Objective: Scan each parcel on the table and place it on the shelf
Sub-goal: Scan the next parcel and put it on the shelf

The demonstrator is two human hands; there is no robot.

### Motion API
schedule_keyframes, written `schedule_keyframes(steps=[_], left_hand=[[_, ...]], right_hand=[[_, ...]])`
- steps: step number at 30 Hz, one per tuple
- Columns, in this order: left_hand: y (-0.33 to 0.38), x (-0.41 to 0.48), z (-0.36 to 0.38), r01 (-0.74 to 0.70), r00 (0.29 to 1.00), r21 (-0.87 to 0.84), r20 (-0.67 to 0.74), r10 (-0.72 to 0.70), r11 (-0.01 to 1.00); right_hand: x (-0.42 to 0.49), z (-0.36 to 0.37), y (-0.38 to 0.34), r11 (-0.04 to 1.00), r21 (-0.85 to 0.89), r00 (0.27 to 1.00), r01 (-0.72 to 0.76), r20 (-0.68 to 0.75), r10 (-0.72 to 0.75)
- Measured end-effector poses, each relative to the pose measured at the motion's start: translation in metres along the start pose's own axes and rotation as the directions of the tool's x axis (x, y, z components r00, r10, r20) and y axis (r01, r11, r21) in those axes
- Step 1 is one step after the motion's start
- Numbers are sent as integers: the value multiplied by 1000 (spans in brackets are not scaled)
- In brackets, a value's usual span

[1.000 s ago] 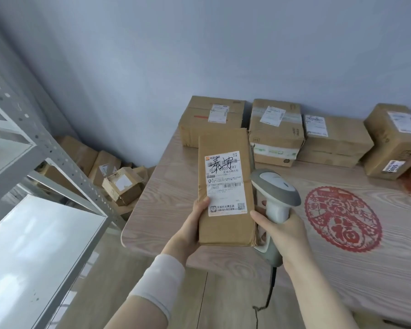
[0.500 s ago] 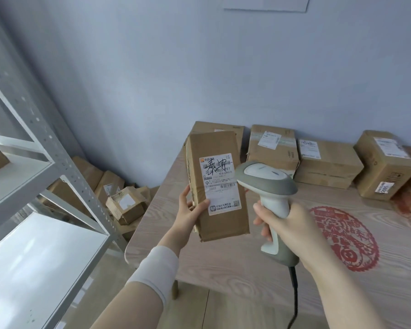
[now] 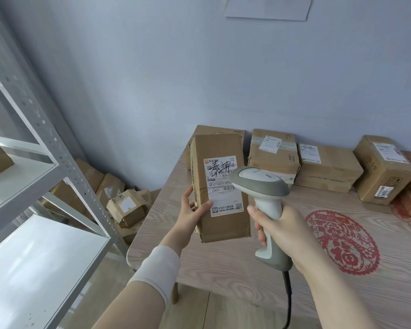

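Parcel (image 3: 220, 186) in left hand (image 3: 191, 213)

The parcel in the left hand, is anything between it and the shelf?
Nothing visible. The parcel is held up in the left hand, and the space leftward to the white shelf is open; the scanner sits on its other side.

Soft daylight, perhaps leftward; slightly bowed edges.
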State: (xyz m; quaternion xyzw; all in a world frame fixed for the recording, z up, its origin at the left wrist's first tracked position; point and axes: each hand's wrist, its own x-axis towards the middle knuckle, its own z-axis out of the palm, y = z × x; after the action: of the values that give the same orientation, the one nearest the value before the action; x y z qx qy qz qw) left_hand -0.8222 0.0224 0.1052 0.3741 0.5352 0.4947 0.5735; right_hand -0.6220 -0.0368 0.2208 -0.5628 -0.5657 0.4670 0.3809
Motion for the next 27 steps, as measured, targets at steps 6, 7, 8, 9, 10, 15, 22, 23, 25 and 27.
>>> schedule_keyframes(steps=[6,7,8,9,10,15,22,23,25,27], left_hand=[[3,-3,-1,3,1000,-7,7,-3,1000],[4,-4,-1,3,1000,-9,8,-3,1000],[4,-5,-1,2,1000,-12,6,-2,1000],[4,-6,-1,0,1000,-14,2,0,1000],[4,-7,-1,1,1000,-14,-2,-1,1000],[6,-13,-4,5,1000,-20,-11,-5,1000],[9,-33,-16,3,998,-56,-66,-6,998],[8,-38,-20,-1,997,-70,-83,-5,998],[7,-51,-33,-2,992,-108,-127,-12,994],[7,-68,-50,-13,983,-141,-182,-13,990]], right_hand=[[-1,-2,0,1000,-11,1000,-15,-7,15],[-1,-2,1,1000,-11,1000,-17,-8,17],[-2,-3,1,1000,-9,1000,-19,-9,19],[-2,-3,1,1000,-5,1000,-18,-8,18],[-3,-4,2,1000,-6,1000,-17,-6,17],[-6,-5,2,1000,23,1000,-4,11,3],[-6,-3,12,995,102,998,21,60,-27],[-6,0,15,991,136,997,11,72,-21],[-5,11,19,973,229,996,-12,86,-8],[-2,27,22,953,302,998,-19,66,-1]])
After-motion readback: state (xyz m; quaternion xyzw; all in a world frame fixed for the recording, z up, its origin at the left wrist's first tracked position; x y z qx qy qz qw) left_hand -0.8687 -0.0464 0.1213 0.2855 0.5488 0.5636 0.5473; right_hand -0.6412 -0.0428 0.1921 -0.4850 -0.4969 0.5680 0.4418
